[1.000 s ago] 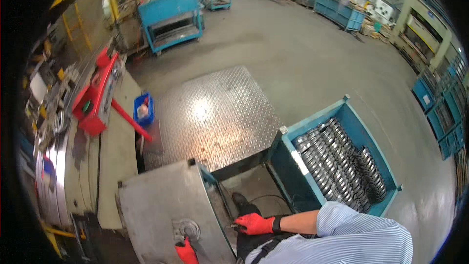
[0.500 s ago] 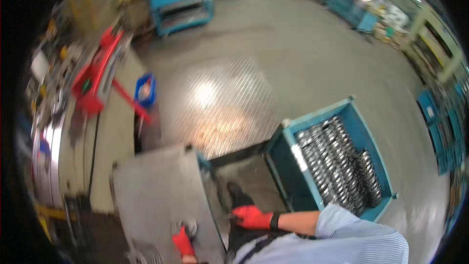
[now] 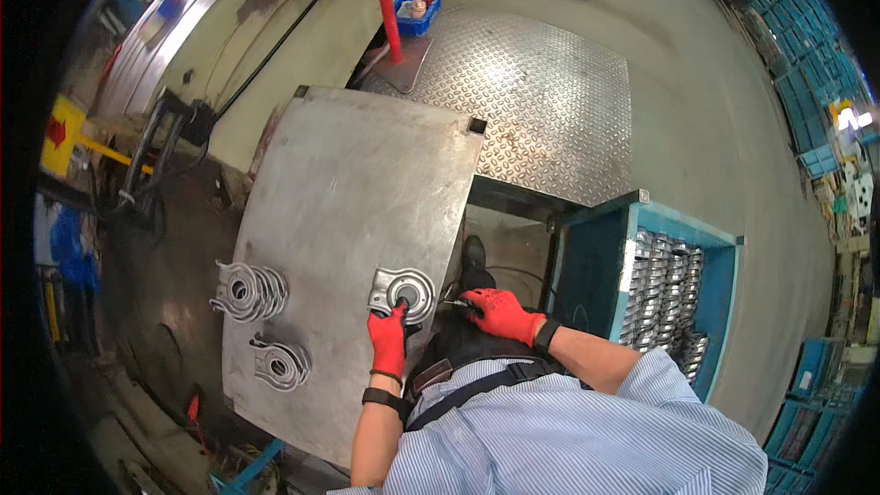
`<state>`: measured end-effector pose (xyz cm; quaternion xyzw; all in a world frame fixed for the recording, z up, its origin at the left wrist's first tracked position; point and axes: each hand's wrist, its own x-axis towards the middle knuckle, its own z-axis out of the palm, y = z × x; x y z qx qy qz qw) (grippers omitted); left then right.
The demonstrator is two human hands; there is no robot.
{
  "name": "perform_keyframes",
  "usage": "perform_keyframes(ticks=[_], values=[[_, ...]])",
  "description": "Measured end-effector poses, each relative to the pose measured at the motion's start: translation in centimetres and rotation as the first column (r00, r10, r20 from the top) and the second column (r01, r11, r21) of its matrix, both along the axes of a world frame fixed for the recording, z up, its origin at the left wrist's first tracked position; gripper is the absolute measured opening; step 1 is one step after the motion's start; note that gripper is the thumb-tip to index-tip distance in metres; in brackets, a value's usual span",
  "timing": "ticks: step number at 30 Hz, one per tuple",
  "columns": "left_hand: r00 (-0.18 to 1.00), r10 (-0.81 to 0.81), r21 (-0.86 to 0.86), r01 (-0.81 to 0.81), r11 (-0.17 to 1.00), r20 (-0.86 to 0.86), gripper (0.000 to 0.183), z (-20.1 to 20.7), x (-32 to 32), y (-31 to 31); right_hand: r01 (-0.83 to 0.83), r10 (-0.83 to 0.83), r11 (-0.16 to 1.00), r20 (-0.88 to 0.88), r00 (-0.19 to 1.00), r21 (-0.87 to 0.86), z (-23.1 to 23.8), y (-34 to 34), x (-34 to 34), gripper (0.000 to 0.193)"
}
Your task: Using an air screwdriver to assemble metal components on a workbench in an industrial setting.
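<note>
A stamped metal part (image 3: 383,285) with a round ringed opening and a flat tab lies near the right edge of the steel table (image 3: 357,174). My left hand (image 3: 389,341), in a red and black glove, grips its near side, with fingers reaching over the ring. Just off the table edge, my right hand (image 3: 502,313), also gloved, is closed around a thin, pen-like tool (image 3: 455,302); its tip points toward the part. To the left, a larger stack of similar metal parts (image 3: 246,290) and a smaller stack (image 3: 280,364) rest on the table.
To the right stands a blue metal bin (image 3: 587,275) with rows of shiny metal parts. A tread-plate platform (image 3: 550,101) lies beyond the table. Past the table's far left are a red post (image 3: 388,14), a blue plastic basket (image 3: 420,7) and a pale machine bed (image 3: 266,64).
My view has swung right and down toward the table, so the table and both hands appear larger and sharper. My left hand stays at the metal part; my right remains beside the table edge.
</note>
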<state>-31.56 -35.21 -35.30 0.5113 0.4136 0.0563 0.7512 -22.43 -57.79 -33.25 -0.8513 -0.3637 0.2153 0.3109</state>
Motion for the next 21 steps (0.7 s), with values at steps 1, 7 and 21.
perform_keyframes(ticks=[1, 7, 21], values=[[0.999, -0.029, 0.055, 0.027, 0.998, 0.040, 0.037, -0.4, -0.4, 0.1, -0.017, 0.017, 1.000, 0.010, 1.000, 0.006, -0.4, 0.3, 0.0, 0.040], [0.999, -0.030, 0.229, 0.035, 0.973, -0.026, 0.035, -0.7, -0.2, -0.2, -0.047, 0.049, 0.998, 0.039, 0.998, -0.047, -1.7, 1.8, 0.3, 0.040], [1.000, -0.021, 0.316, 0.017, 0.949, 0.009, 0.035, -2.4, -0.3, 0.0, -0.120, 0.122, 0.975, 0.000, 0.992, -0.186, -1.4, 2.3, 0.5, 0.041]])
